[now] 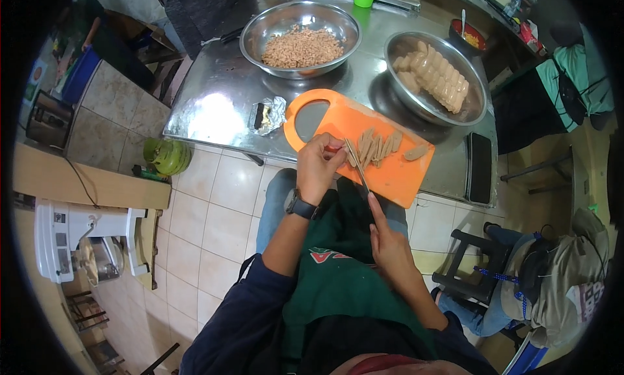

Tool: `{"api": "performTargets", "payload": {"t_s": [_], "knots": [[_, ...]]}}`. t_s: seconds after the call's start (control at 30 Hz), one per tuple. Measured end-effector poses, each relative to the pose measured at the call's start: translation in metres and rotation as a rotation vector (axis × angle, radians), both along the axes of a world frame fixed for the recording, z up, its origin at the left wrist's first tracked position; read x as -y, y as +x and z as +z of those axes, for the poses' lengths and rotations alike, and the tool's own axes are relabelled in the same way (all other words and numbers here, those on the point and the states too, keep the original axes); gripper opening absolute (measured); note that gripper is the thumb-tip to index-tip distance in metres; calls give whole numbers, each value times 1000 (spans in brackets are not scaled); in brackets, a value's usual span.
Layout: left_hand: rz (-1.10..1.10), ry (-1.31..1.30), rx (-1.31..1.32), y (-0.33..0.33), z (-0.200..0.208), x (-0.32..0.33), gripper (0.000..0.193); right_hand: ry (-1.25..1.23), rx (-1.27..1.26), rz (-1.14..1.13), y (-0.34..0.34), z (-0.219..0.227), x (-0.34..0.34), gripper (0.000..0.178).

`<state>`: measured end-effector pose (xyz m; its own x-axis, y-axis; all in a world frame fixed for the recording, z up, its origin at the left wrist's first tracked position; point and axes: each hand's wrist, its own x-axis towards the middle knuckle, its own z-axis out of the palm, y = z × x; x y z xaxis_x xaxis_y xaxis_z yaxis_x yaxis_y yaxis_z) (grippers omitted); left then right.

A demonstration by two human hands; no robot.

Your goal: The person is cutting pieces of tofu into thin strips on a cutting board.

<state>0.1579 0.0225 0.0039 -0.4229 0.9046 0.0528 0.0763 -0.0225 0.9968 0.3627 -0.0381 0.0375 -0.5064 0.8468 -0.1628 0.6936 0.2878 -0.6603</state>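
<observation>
While the head view looks down, right hand (390,248): curled around the handle of a knife (362,173), its blade slanting away over the orange board (398,185).
Left hand (317,163): fingers bent, fingertips drawn together at the blade's far end; cannot tell whether they grip anything.
Tan strips (379,147): on the board, right of the blade.
Steel bowl (252,40): beyond the board, holding brown bits (302,48).

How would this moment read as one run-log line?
right hand: holding knife; left hand: near knife's tip, contents unclear; orange board: tan strips; left bowl: chopped bits; right bowl: larger tan pieces
</observation>
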Motion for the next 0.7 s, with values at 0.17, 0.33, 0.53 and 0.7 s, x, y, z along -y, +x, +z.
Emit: {"api": "performTargets", "payload": {"t_s": [0.17,0.33,0.53,0.7], "knots": [[-2,38,-9,-4,-5,5,8,72,-24,12,-7,-2,-5,63],[-25,29,-50,-3,-5,3,8,-43,-132,3,0,11,-18,61],[-22,41,11,-2,-2,3,8,61,-89,17,1,21,-8,59],[-14,5,32,-3,1,2,7,117,30,47,1,14,-4,62]]}}
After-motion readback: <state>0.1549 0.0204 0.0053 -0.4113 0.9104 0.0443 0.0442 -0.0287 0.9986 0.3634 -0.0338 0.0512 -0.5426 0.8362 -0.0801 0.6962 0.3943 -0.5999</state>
